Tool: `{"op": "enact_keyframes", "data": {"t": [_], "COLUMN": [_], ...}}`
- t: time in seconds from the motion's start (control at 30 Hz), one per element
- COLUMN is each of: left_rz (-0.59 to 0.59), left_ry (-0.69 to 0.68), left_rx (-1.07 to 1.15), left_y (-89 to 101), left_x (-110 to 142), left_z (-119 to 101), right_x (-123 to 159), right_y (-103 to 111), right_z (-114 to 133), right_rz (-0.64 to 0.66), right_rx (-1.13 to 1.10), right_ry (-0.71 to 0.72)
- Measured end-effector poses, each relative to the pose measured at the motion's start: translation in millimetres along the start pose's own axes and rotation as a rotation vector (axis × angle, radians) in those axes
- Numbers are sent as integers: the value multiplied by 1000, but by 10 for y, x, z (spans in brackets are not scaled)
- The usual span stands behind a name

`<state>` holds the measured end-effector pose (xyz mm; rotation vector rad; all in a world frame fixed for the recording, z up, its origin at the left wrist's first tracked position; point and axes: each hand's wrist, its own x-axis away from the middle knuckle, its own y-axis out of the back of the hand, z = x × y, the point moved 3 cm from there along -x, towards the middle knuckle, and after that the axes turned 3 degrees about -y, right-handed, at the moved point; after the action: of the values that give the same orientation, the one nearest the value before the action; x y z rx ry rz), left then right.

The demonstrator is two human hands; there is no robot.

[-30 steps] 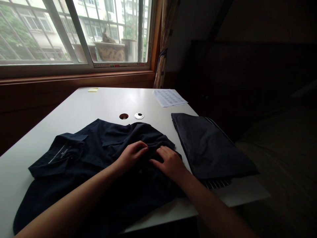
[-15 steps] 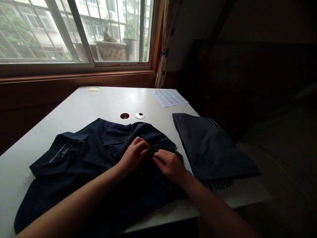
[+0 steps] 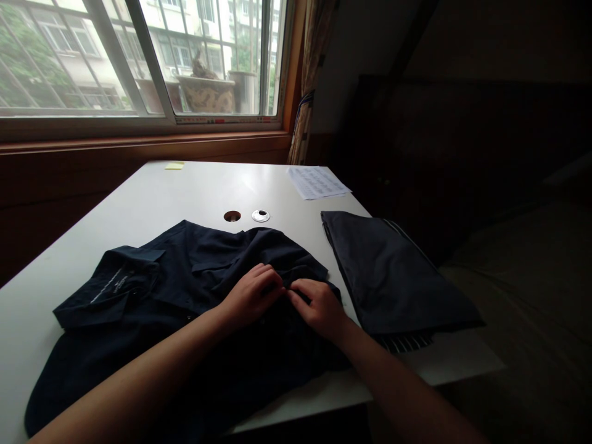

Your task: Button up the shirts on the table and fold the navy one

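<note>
A dark navy shirt (image 3: 152,308) lies spread on the white table (image 3: 152,197), collar to the left. My left hand (image 3: 252,296) and my right hand (image 3: 319,305) meet over the shirt's front placket near its right side. Both have curled fingers pinching the fabric where the fingertips touch. What sits between the fingertips is too small and dark to make out beyond cloth.
A folded dark garment (image 3: 393,271) lies at the table's right edge on a striped one (image 3: 407,341). Printed sheets (image 3: 317,182), a yellow sticky note (image 3: 174,165), a cable hole (image 3: 232,216) and its cap (image 3: 260,215) lie farther back. A window is behind; a dark bed is to the right.
My right hand went from lying flat on the shirt to pinching it. Both hands drew together and their fingertips now touch on the placket.
</note>
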<state>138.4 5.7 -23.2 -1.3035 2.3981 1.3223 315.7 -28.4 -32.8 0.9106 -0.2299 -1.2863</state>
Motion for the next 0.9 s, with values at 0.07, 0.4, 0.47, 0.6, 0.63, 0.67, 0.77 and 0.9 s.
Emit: {"op": "enact_keyframes", "data": {"t": [0.07, 0.4, 0.47, 0.6, 0.63, 0.67, 0.77, 0.9], "left_rz": [11, -7, -10, -29, -54, -82, -157, -174], "left_ry": [5, 254, 291, 337, 357, 378, 422, 432], "left_rx": [30, 232, 262, 289, 289, 289, 290, 291], "left_y": [-20, -25, -31, -23, -9, 9, 68, 96], "left_x": [5, -1, -2, -4, -5, -6, -12, -19], "left_z": [13, 82, 90, 140, 170, 205, 305, 336], "right_x": [0, 0, 2, 8, 12, 16, 29, 44], "right_y": [-10, -29, -34, -30, -27, -24, 1, 70], "right_z": [-7, -2, -2, 22, 34, 46, 72, 90], "right_rz": [7, 56, 56, 37, 35, 33, 5, -92], "right_rx": [13, 20, 21, 25, 24, 22, 20, 20], "right_ry": [1, 19, 30, 74, 92, 108, 124, 123]}}
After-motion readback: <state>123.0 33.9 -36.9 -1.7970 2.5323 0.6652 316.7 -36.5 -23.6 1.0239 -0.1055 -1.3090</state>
